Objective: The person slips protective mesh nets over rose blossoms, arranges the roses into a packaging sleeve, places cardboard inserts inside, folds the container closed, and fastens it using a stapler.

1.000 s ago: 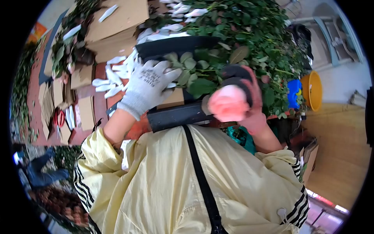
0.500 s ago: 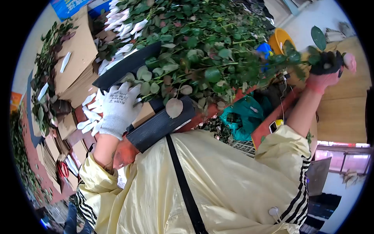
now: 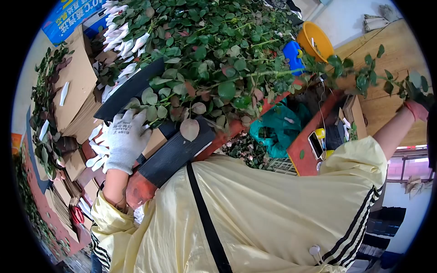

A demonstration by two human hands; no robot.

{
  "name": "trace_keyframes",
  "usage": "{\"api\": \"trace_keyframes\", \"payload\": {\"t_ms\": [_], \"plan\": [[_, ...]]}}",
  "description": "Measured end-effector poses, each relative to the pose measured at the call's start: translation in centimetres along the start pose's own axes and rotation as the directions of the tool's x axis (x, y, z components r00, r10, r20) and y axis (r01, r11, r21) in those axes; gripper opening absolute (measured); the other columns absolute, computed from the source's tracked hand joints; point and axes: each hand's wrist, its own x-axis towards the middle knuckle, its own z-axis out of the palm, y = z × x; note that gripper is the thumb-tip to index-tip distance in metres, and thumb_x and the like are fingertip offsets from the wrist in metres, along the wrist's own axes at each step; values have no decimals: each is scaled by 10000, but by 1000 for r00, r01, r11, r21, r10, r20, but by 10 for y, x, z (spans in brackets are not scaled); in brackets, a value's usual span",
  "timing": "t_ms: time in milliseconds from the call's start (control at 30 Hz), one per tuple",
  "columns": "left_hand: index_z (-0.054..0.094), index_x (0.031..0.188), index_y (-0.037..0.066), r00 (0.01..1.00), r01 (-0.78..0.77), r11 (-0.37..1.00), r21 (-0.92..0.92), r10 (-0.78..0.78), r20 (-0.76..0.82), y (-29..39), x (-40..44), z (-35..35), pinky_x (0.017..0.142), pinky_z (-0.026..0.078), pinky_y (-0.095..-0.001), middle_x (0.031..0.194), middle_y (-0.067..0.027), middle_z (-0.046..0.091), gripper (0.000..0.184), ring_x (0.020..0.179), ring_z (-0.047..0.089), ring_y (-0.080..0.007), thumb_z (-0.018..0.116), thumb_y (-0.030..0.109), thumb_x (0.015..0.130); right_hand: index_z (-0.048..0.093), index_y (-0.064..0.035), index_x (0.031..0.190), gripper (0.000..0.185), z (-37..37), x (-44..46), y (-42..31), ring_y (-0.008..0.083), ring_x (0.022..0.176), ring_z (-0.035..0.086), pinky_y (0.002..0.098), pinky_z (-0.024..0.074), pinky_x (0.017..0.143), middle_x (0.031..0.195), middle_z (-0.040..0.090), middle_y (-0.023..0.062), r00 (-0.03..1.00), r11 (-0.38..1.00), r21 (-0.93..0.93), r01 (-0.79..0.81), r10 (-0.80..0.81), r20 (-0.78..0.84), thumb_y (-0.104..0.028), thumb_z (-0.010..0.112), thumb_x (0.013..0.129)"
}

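"Spanning the space between a heap of foliage (image 3: 218, 50) and a worker's right hand (image 3: 418, 110), a leafy stem (image 3: 362, 82) runs sideways across the worker's front, just below the blue container (image 3: 293, 58) and the orange bowl (image 3: 315, 41) as the camera sees them"

"Which hand is nearer, and which way does the stem lie from it?"

"The right, by far: the stem lies to that hand's left, its long axis roughly level and dipping a little toward the wrist, its other end lost among the heap's leaves"

"And the grip?"

"Clenched on the stem's end, judging by how the stem runs through the air into the hand; dark leaves and the edge of view hide the fingertips, and no bloom can be made out"

"The left hand (image 3: 126, 139)?"

"Gloved in white knit, palm down at the left end of the dark panels (image 3: 177, 152), fingers pointing away from the body; whether it pins or grasps anything cannot be told"

"Arm poses?"

"Right arm extended well out to the side, bare below a pale yellow sleeve (image 3: 359, 159); left arm kept close to the torso, white-wrapped pieces (image 3: 96, 157) just beside the glove"
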Motion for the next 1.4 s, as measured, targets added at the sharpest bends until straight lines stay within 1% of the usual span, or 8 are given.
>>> {"api": "trace_keyframes", "payload": {"t_ms": [433,567,633,767,967,1000,1233,1400], "plan": [[590,1180,142,998,-37,999,-18,36,-53,-8,-1,10,875,453,-402,1147,-98,571,464,1003,541,-323,657,271,739,635,-39,903,165,-72,-169,-74,168,760,596,339,484,672,903,626,41,794,870,80,-486,401,457,-159,584,802],[600,1153,138,997,-28,999,-27,25,-76,-8,1,10,845,467,-411,1117,-93,585,475,981,546,-327,680,256,701,639,-38,924,175,-67,-287,-40,160,761,599,340,488,668,923,627,38,246,635,-324,-701,642,726,-157,580,810],[595,1162,141,999,-31,999,-19,31,-16,-9,2,4,848,465,-418,1112,-97,587,477,984,548,-324,668,265,707,495,-9,1247,411,-84,-371,23,259,1053,575,343,432,935,1195,569,151,-90,631,-520,-576,583,807,-138,511,857],[581,1190,125,995,-77,993,-90,70,-78,-18,-4,4,857,451,-420,1119,-108,581,479,1012,544,-319,643,257,734,456,-9,1279,470,-95,-445,5,385,1074,556,371,426,966,1257,511,239,-678,811,-158,563,563,472,-191,517,850],[609,1138,129,946,-88,995,-36,72,-315,-14,-24,-4,801,455,-403,996,-68,623,427,950,571,-272,675,231,729,493,-45,1240,549,7,-380,-103,361,1091,525,392,436,912,1192,555,161,-321,990,86,112,-46,946,-118,672,726],[617,1118,127,947,-47,997,-65,24,-319,-16,-25,1,784,454,-403,974,-63,621,406,930,572,-272,675,229,729,504,-60,1243,562,29,-380,-123,334,1086,527,384,439,911,1179,560,138,-290,964,-60,-258,-18,957,-111,685,713],[626,1034,93,926,-64,938,-340,-72,-372,-7,-37,-21,779,451,-414,917,-108,627,302,871,584,-306,661,219,762,512,-101,1247,575,123,-429,-222,295,1141,498,410,379,995,1226,524,108,34,842,539,-33,-538,842,-270,700,731],[645,1027,81,975,-96,874,-476,-13,-222,-14,-60,7,816,460,-383,956,-112,639,280,923,600,-303,663,167,761,521,-129,1215,521,141,-469,-203,269,1127,508,404,389,982,1210,526,71,-246,787,612,-83,-611,752,-319,679,756]]}}
